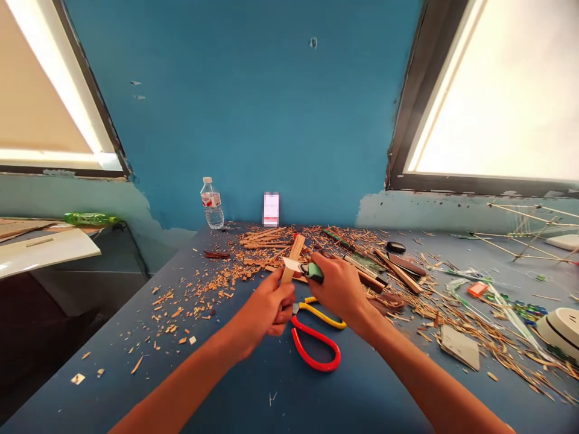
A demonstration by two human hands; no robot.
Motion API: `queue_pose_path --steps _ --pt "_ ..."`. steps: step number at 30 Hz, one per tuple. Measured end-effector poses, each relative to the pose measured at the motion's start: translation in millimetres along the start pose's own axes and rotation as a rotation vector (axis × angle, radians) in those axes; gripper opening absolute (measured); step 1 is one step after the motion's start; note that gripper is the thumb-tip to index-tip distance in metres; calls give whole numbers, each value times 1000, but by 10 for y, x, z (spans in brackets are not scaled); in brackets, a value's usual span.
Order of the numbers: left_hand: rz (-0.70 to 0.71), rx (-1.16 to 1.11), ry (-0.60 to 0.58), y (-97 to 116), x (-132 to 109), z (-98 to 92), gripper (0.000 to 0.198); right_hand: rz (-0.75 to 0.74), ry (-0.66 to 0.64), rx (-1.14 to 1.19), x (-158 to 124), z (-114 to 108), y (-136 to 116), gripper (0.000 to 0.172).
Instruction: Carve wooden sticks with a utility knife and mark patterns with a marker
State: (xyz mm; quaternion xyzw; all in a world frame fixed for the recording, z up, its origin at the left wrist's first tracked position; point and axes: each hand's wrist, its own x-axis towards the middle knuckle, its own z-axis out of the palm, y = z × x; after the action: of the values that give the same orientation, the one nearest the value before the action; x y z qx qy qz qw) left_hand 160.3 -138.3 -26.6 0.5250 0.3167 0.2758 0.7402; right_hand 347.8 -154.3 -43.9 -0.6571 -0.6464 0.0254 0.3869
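Observation:
My left hand is closed around the lower end of a flat wooden stick, which points up and away from me. In my right hand is a utility knife with a green and black handle. Its pale blade lies across the stick, just above my left fingers. Under and between my hands, scissors with one red and one yellow handle rest on the table; their blades are mostly hidden.
Wood shavings and several wooden sticks litter the table. A water bottle and a lit phone stand by the wall. To the right lie dark wood pieces, a beige block, a white rounded object and a thin stick frame.

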Motion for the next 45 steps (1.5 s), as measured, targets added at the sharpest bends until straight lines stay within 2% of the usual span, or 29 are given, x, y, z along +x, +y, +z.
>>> queue_pose_path --steps 4,9,13,18,21,24,26,31,35,41,45 --pt "59 61 49 -128 -39 177 11 104 -49 -155 184 15 25 21" --pt "94 59 9 -178 -309 368 24 277 -21 -156 590 -95 372 26" --pt "156 13 77 -86 -275 304 24 295 -48 28 457 -175 476 29" --pt "131 -47 134 -66 -20 142 28 166 -239 358 179 -274 308 39" --pt "151 -68 169 -94 78 79 29 97 -189 422 205 -243 247 43" --pt "146 -52 164 -115 105 29 30 65 -91 269 216 -118 223 36" --pt "136 -36 152 -129 93 10 29 39 -71 104 159 -31 179 31" --pt "129 23 133 -178 37 47 32 -30 -150 -203 -18 44 -39 26" --pt "156 38 173 -223 70 106 29 -16 -211 -344 -2 60 -146 27" --pt "197 -3 350 -285 249 159 20 94 -216 -410 318 284 -74 30" --pt "107 -52 318 -318 79 255 18 225 -154 -354 726 242 141 32"
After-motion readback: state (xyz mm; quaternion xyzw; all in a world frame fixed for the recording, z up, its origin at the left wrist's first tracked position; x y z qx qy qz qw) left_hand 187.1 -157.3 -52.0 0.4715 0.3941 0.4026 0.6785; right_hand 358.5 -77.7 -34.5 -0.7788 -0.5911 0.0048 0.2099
